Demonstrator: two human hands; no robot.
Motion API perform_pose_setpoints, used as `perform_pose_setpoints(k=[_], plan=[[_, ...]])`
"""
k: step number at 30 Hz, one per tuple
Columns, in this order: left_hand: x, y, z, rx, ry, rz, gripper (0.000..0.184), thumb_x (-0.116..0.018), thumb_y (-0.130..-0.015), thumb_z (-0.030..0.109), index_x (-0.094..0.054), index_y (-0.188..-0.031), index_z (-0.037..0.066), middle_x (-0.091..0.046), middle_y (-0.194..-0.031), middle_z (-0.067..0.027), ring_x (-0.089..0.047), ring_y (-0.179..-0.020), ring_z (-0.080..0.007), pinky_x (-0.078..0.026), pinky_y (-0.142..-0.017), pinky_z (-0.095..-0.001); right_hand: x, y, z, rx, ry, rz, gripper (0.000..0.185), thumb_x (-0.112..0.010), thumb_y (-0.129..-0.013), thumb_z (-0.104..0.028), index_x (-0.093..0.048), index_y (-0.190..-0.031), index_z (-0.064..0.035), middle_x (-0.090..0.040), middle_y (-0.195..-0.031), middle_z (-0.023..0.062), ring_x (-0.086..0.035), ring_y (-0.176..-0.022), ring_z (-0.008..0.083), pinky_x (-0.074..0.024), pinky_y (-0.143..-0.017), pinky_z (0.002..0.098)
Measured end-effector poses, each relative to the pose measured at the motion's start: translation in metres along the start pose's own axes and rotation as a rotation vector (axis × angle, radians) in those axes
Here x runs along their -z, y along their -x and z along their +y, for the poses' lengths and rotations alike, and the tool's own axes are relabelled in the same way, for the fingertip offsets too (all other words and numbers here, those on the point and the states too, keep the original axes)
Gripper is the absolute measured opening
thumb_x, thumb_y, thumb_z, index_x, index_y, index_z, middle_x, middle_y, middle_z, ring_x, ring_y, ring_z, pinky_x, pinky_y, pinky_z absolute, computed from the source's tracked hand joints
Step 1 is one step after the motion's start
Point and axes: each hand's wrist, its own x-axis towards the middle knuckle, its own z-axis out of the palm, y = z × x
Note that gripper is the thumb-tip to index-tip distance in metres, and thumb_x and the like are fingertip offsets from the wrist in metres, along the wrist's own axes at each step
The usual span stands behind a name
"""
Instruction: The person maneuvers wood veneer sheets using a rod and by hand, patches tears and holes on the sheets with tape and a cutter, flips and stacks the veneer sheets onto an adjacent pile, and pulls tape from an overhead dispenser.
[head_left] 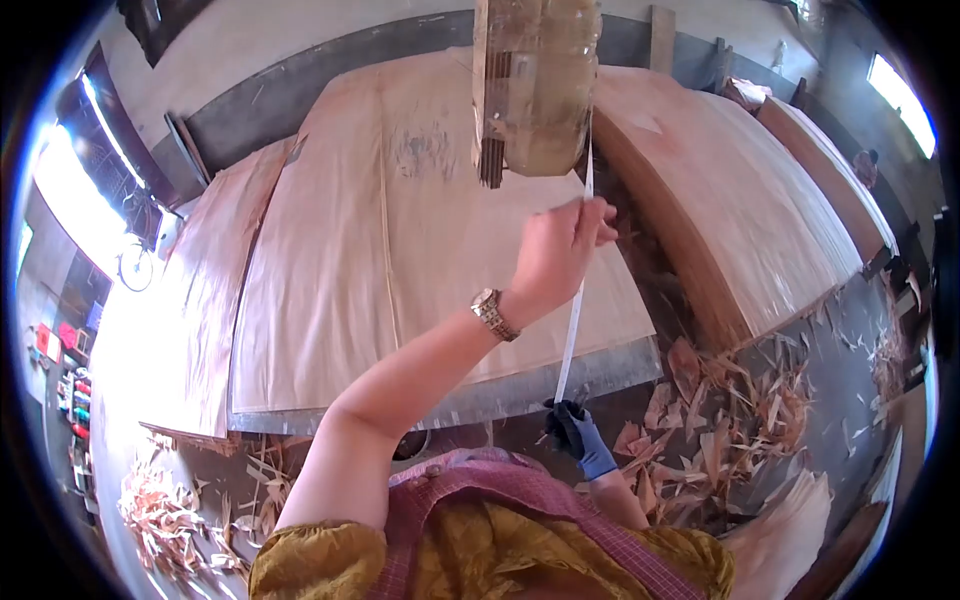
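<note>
A narrow white tape [571, 345] runs down from beside a hanging clear plastic bottle [550, 90] with cloudy yellowish liquid in it. My left hand [558, 258], bare and with a wristwatch [494, 314] on the wrist, is closed on the tape just below the bottle. Lower down, close to my body, my right hand [580, 438] wears a dark and blue glove and grips the tape's lower part. Between the two hands the tape looks taut. Under it lies a wide stack of pale wood veneer sheets [320, 270].
Another veneer stack [720, 200] stands to the right, across a dark gap. Wood scraps [720, 430] litter the floor on the right, and more shavings [165, 515] lie at the left. A bicycle [136, 265] stands by the bright doorway.
</note>
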Motion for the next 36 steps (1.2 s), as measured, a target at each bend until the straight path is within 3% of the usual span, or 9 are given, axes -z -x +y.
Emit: perform_pose_setpoints(k=[1,4,6,13,24,28,29,32,36], plan=[[0.000,0.009,-0.003,0.010,0.004,-0.049,0.040,-0.044,-0.102,0.030,-0.064,-0.103,-0.004,-0.072,-0.082,-0.0108,-0.070,-0.082,-0.0163,-0.052,-0.072,-0.0270,0.012,0.005,0.002,-0.073,-0.051,-0.016,0.031,-0.060,-0.094,-0.029,-0.061,-0.111,-0.0029,-0.065,-0.079,0.0046,-0.057,-0.058,0.0110,-0.0455,-0.048,0.0253],[0.008,0.035,-0.018,0.004,-0.115,-0.188,0.037,-0.044,-0.101,0.028,-0.065,-0.106,-0.003,-0.072,-0.087,-0.0113,-0.070,-0.085,-0.0187,-0.052,-0.076,-0.0277,0.103,-0.050,0.052,0.032,0.721,0.835,0.034,-0.061,-0.094,-0.028,-0.060,-0.117,-0.0037,-0.067,-0.086,0.0055,-0.056,-0.057,0.0106,-0.0452,-0.048,0.0251],[0.010,0.051,-0.029,-0.072,-0.087,-0.205,0.034,-0.045,-0.101,0.025,-0.066,-0.108,-0.002,-0.072,-0.090,-0.0117,-0.069,-0.085,-0.0195,-0.052,-0.077,-0.0291,0.102,-0.072,0.014,0.836,0.192,0.615,0.030,-0.063,-0.092,-0.028,-0.062,-0.110,-0.0046,-0.067,-0.085,0.0053,-0.052,-0.052,0.0103,-0.0421,-0.045,0.0246],[0.025,0.075,-0.022,-0.168,-0.118,-0.268,0.032,-0.047,-0.100,0.023,-0.065,-0.112,0.000,-0.071,-0.093,-0.0109,-0.066,-0.084,-0.0186,-0.052,-0.081,-0.0307,-0.106,0.010,-0.164,0.752,0.106,-0.053,0.016,-0.061,-0.090,-0.009,-0.060,-0.104,-0.0011,-0.060,-0.074,-0.0005,-0.050,-0.052,0.0050,-0.0377,-0.046,0.0206],[0.069,0.097,0.005,0.369,0.721,-0.175,0.045,-0.039,-0.103,0.032,-0.062,-0.108,-0.007,-0.070,-0.085,-0.0137,-0.069,-0.076,-0.0173,-0.055,-0.071,-0.0285,-0.203,0.024,-0.122,1.312,0.587,0.465,0.021,-0.055,-0.092,-0.017,-0.057,-0.105,-0.0005,-0.059,-0.098,0.0044,-0.056,-0.088,0.0154,-0.0456,-0.076,0.0269],[0.165,0.149,-0.042,0.311,0.886,-0.176,0.065,-0.029,-0.101,0.051,-0.058,-0.118,-0.005,-0.067,-0.109,-0.0161,-0.063,-0.104,-0.0237,-0.049,-0.093,-0.0367,-0.293,0.067,-0.100,0.788,0.598,0.021,0.039,-0.053,-0.096,-0.028,-0.054,-0.122,0.0015,-0.062,-0.088,0.0049,-0.055,-0.072,0.0088,-0.0413,-0.056,0.0203],[0.193,0.170,-0.072,0.328,0.837,-0.118,0.069,-0.023,-0.099,0.056,-0.048,-0.131,0.000,-0.063,-0.118,-0.0166,-0.058,-0.112,-0.0253,-0.043,-0.099,-0.0399,-0.311,0.062,-0.080,0.684,0.398,-0.238,0.034,-0.051,-0.096,-0.014,-0.053,-0.127,0.0021,-0.065,-0.095,0.0043,-0.053,-0.072,0.0042,-0.0377,-0.057,0.0172],[0.287,0.275,-0.154,0.605,0.927,0.362,0.065,-0.027,-0.099,0.055,-0.035,-0.140,0.005,-0.063,-0.118,-0.0167,-0.060,-0.108,-0.0258,-0.044,-0.097,-0.0395,-0.355,0.050,0.013,0.321,0.561,-0.565,0.044,-0.047,-0.094,-0.001,-0.041,-0.137,0.0031,-0.058,-0.121,0.0126,-0.060,-0.097,0.0136,-0.0476,-0.085,0.0254],[0.386,0.436,-0.250,0.713,0.980,0.830,0.064,-0.033,-0.098,0.055,-0.029,-0.143,0.010,-0.062,-0.122,-0.0154,-0.059,-0.109,-0.0267,-0.042,-0.097,-0.0417,-0.470,0.077,0.103,-0.044,0.872,-0.892,0.044,-0.047,-0.090,0.003,-0.043,-0.133,0.0013,-0.055,-0.123,0.0137,-0.059,-0.104,0.0151,-0.0449,-0.092,0.0270]])
